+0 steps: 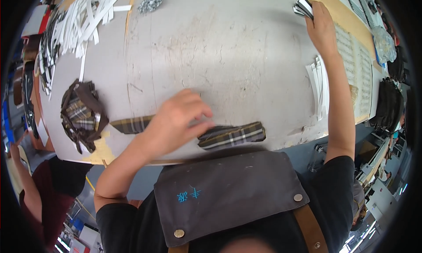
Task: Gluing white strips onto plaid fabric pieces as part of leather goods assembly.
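Observation:
My left hand [176, 119], somewhat blurred, is over the near part of the table with thumb and curled fingers apart. Nothing shows between them. Below and beside it lie plaid fabric pieces in brown, olive and white: a narrow pointed strip [129, 124] to its left and a folded plaid piece [233, 136] with a dark edge to its right. My right arm is stretched to the far right, and my right hand [322, 28] is closed around a small bundle of black and white strips [303, 7].
A heap of white strips [90, 22] covers the far left of the table [206, 55]. A crumpled plaid bundle with dark straps [83, 112] lies at the left, a grey speckled clump [150, 3] at the back. More white strips [317, 88] lie beside my right forearm. Another person [55, 196] is at left.

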Demonstrator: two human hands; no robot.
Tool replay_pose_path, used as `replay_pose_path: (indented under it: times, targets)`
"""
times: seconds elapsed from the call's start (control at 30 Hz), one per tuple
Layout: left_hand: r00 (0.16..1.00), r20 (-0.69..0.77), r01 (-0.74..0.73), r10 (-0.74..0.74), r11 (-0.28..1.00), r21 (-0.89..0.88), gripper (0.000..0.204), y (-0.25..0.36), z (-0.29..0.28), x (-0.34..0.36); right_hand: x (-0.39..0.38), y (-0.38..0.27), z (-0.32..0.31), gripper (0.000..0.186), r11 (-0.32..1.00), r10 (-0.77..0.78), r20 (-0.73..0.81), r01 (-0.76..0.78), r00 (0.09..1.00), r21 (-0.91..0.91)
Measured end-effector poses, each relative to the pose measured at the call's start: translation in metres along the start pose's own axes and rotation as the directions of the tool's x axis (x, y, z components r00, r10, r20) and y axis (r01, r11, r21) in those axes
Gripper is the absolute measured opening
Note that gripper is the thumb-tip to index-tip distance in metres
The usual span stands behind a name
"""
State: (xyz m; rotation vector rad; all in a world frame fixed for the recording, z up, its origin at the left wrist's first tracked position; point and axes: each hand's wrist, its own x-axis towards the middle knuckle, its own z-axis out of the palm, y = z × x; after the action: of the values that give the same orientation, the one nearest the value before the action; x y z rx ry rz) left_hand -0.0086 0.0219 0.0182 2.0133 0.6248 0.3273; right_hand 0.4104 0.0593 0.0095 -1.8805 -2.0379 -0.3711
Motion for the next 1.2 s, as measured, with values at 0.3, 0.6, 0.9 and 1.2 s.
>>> replay_pose_path:
  times: [0.3,0.6,0.9,1.2]
  targets:
    - [0.998,0.017,-0.063,0.061,0.981,0.186,0.031,0.000,0.042,-0.028,-0.064,-0.126,-0.022,0.037,0.802,-0.297,0.240,0.105,0.924,0.588]
    - [0.988,-0.104,-0.088,0.113,0.972,0.218,0.024,0.015,0.046,-0.021,-0.124,-0.191,-0.050,0.027,0.646,-0.407,0.413,-0.063,0.815,0.761]
    - [0.992,0.006,-0.125,0.125,0.985,0.118,0.015,0.005,0.042,-0.019,-0.131,-0.182,-0.058,0.039,0.599,-0.228,0.466,-0.255,0.855,0.759]
    - [0.984,-0.135,-0.088,0.117,0.976,0.201,0.017,-0.005,0.025,-0.005,-0.115,-0.167,-0.049,0.016,0.475,-0.076,0.510,-0.419,0.857,0.774]
